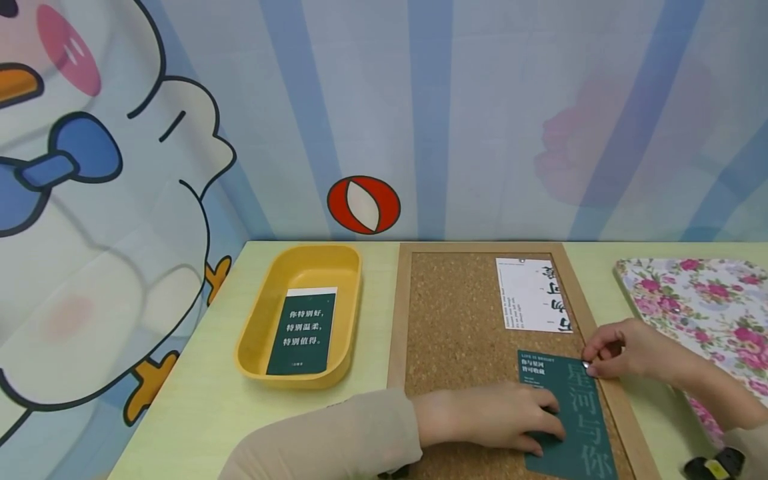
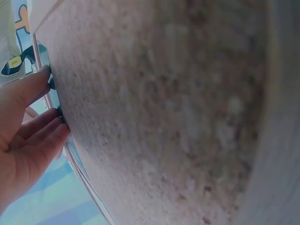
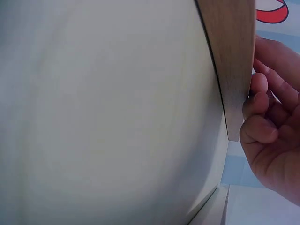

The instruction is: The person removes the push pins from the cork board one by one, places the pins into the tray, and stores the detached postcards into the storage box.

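Note:
A dark green card (image 1: 573, 413) with pale writing lies on the right part of a wood-framed corkboard (image 1: 453, 333). My left hand (image 1: 507, 417) rests on the card's left half, fingers spread; in the left wrist view, the fingertips (image 2: 58, 126) touch the card low over the cork. At the card's upper right corner my right hand (image 1: 624, 350) pinches a small shiny thumbtack (image 1: 586, 365) between thumb and fingers. Seen from the right wrist, its curled fingers (image 3: 260, 103) are beside the wooden frame (image 3: 229, 61); the tack is hidden there. Above, a white card (image 1: 533, 293) carries a small tack at its top edge.
Left of the board stands a yellow tray (image 1: 249, 347) with another green card (image 1: 303, 333) in it. A flowered tray (image 1: 714, 293) lies to the right, partly behind my right forearm. A printed cloth wall (image 1: 372, 100) rises behind the table (image 1: 198, 413).

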Demonstrator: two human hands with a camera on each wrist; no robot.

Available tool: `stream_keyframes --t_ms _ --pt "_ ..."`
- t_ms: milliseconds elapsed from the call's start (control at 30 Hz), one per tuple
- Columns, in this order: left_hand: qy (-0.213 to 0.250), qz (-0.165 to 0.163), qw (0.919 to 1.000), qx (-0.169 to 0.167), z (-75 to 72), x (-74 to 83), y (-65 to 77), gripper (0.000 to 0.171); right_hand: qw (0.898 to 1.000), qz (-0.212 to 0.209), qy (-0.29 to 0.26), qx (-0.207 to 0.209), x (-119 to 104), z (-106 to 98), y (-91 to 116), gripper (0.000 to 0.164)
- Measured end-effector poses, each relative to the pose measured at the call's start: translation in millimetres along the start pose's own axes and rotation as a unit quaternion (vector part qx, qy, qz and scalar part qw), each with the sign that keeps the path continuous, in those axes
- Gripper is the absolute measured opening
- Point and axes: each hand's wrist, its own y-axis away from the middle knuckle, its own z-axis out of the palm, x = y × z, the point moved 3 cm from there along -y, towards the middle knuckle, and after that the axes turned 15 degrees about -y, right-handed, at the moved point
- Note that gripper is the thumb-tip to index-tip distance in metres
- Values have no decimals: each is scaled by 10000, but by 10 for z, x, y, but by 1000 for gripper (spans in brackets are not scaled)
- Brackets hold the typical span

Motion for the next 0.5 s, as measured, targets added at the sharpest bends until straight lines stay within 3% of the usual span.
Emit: stream_keyframes --t_ms 233,500 --pt "-78 2 10000 -6 -27 7 7 35 9993 -220 310 -44 -21 4 -5 8" --pt "-98 -12 9999 49 -35 15 20 36 9954 -658 12 -702 -16 10 -33 6"
